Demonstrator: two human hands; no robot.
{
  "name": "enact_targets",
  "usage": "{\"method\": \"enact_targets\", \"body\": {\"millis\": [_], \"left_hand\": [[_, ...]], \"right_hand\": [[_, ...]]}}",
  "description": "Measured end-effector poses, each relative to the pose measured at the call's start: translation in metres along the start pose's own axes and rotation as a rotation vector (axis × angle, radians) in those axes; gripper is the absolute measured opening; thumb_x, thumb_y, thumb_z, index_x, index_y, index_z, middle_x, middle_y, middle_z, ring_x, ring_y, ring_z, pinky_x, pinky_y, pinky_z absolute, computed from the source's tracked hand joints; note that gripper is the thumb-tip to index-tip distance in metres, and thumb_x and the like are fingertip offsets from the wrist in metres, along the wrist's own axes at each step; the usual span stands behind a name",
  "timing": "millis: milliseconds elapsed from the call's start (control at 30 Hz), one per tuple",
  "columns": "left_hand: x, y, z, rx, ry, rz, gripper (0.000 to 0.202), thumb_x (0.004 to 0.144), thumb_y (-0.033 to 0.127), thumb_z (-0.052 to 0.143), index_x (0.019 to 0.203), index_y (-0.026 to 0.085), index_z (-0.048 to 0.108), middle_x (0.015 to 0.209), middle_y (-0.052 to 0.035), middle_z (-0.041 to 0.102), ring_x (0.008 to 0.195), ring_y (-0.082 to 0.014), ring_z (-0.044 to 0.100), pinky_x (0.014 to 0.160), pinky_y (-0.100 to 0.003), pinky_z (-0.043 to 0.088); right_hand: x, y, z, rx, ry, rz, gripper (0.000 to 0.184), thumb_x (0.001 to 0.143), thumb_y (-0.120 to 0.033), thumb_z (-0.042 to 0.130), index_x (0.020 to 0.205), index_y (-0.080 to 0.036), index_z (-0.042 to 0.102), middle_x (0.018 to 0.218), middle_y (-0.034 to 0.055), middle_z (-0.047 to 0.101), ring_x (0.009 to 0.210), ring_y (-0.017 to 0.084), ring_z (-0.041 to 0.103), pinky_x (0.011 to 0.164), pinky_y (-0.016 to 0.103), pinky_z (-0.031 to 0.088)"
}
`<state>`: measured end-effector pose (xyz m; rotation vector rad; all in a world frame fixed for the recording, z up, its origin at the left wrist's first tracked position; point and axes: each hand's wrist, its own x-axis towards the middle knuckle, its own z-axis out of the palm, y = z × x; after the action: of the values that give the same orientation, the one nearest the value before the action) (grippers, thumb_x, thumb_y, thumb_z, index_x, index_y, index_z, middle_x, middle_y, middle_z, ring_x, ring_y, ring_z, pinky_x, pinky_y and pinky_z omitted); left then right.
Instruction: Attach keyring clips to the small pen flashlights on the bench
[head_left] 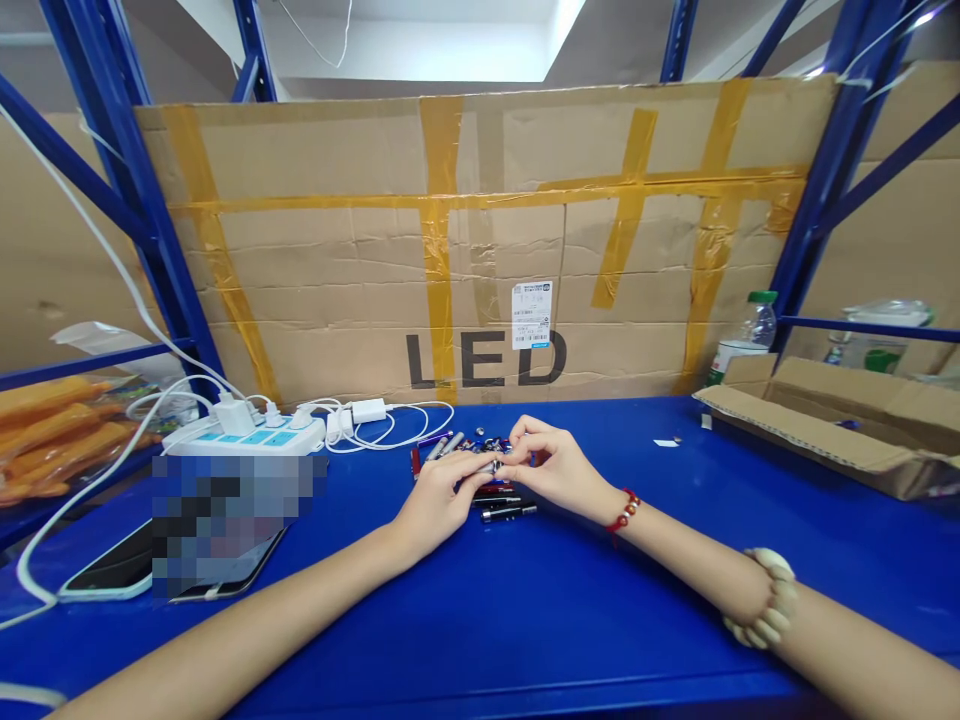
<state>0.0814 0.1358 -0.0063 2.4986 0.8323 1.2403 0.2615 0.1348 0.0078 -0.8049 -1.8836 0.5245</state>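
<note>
Head view puts one pale bead bracelet (765,610) nearest me, on the right forearm, then two phones (112,572) on the blue counter (525,630), one partly blurred over. At least two black tubes (508,513) lie just beyond. Over them my left hand (437,497) is clamped on one silver tube (487,467); my right hand (561,468) pinches thumb and fingertips together at its end. I judge the tube light, stiff and a little slippery, best gripped mid-barrel. Behind, the heap of small parts (491,445) overlaps too much to count. Farther out I count one power strip (251,442), one open carton (832,425), one green-capped bottle (750,330) and one standing cardboard sheet (337,280).
</note>
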Motion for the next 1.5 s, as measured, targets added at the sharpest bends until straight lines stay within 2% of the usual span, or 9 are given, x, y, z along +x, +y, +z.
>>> {"method": "enact_targets", "body": {"millis": [200, 367, 600, 833, 1133, 1267, 1400, 1500], "left_hand": [[0.0038, 0.0017, -0.0011, 0.031, -0.016, -0.083, 0.026, 0.085, 0.023, 0.049, 0.106, 0.021, 0.064, 0.107, -0.0034, 0.065, 0.104, -0.0201, 0.058, 0.100, -0.040, 0.037], [0.0054, 0.0033, -0.0027, 0.033, -0.043, -0.108, 0.026, 0.086, 0.025, 0.047, 0.106, 0.021, 0.063, 0.109, -0.0034, 0.064, 0.107, -0.0202, 0.056, 0.103, -0.042, 0.032], [0.0056, 0.0026, -0.0026, 0.018, -0.109, -0.116, 0.031, 0.088, 0.023, 0.041, 0.115, 0.020, 0.056, 0.118, -0.0036, 0.059, 0.113, -0.0186, 0.051, 0.102, -0.040, 0.033], [0.0051, -0.0009, -0.0013, 0.035, -0.081, -0.147, 0.031, 0.089, 0.029, 0.040, 0.116, 0.024, 0.055, 0.120, -0.0014, 0.057, 0.116, -0.0202, 0.047, 0.102, -0.040, 0.032], [0.0059, 0.0013, 0.0004, 0.015, -0.071, -0.208, 0.023, 0.087, 0.027, 0.041, 0.103, 0.022, 0.057, 0.101, -0.0028, 0.064, 0.094, -0.0185, 0.059, 0.084, -0.033, 0.046], [0.0051, 0.0013, 0.0006, 0.043, -0.060, -0.195, 0.023, 0.088, 0.026, 0.039, 0.104, 0.022, 0.056, 0.104, -0.0032, 0.063, 0.096, -0.0186, 0.057, 0.086, -0.033, 0.045], [0.0049, 0.0013, 0.0002, 0.080, -0.044, -0.201, 0.026, 0.090, 0.026, 0.036, 0.107, 0.020, 0.054, 0.113, -0.0044, 0.059, 0.105, -0.0198, 0.053, 0.093, -0.035, 0.040], [0.0052, -0.0002, 0.0007, 0.083, -0.046, -0.193, 0.026, 0.090, 0.026, 0.034, 0.107, 0.020, 0.054, 0.111, -0.0045, 0.060, 0.102, -0.0190, 0.054, 0.090, -0.034, 0.042]], "right_hand": [[0.0024, 0.0015, -0.0008, 0.019, 0.028, 0.039, 0.029, 0.065, -0.042, 0.070, 0.060, -0.015, 0.063, 0.074, 0.0015, 0.046, 0.058, 0.008, 0.042, 0.050, 0.023, 0.034], [0.0047, 0.0031, -0.0008, 0.035, 0.023, 0.080, 0.030, 0.062, -0.043, 0.072, 0.059, -0.014, 0.064, 0.074, 0.0009, 0.046, 0.058, 0.008, 0.041, 0.050, 0.023, 0.033], [0.0055, 0.0097, 0.0014, 0.110, 0.029, 0.155, 0.034, 0.059, -0.044, 0.072, 0.058, -0.012, 0.062, 0.076, 0.0013, 0.047, 0.061, 0.008, 0.045, 0.053, 0.023, 0.036], [0.0057, 0.0052, 0.0009, 0.038, 0.053, 0.136, 0.027, 0.067, -0.039, 0.067, 0.063, -0.012, 0.064, 0.077, 0.0022, 0.049, 0.056, 0.007, 0.043, 0.048, 0.022, 0.033], [0.0048, 0.0043, 0.0013, -0.041, 0.068, 0.125, 0.028, 0.066, -0.041, 0.067, 0.064, -0.013, 0.065, 0.077, 0.0034, 0.051, 0.056, 0.007, 0.044, 0.047, 0.022, 0.036], [0.0042, 0.0036, 0.0018, -0.065, 0.066, 0.118, 0.030, 0.068, -0.043, 0.066, 0.066, -0.014, 0.065, 0.079, 0.0037, 0.053, 0.051, 0.006, 0.042, 0.046, 0.022, 0.036], [0.0032, 0.0044, 0.0030, -0.091, 0.063, 0.077, 0.027, 0.071, -0.041, 0.064, 0.072, -0.015, 0.064, 0.081, 0.0037, 0.054, 0.050, 0.005, 0.043, 0.047, 0.022, 0.039], [0.0028, 0.0045, 0.0039, -0.087, 0.053, 0.054, 0.026, 0.072, -0.039, 0.064, 0.085, -0.016, 0.064, 0.085, 0.0040, 0.055, 0.050, 0.006, 0.045, 0.048, 0.022, 0.041]]}}
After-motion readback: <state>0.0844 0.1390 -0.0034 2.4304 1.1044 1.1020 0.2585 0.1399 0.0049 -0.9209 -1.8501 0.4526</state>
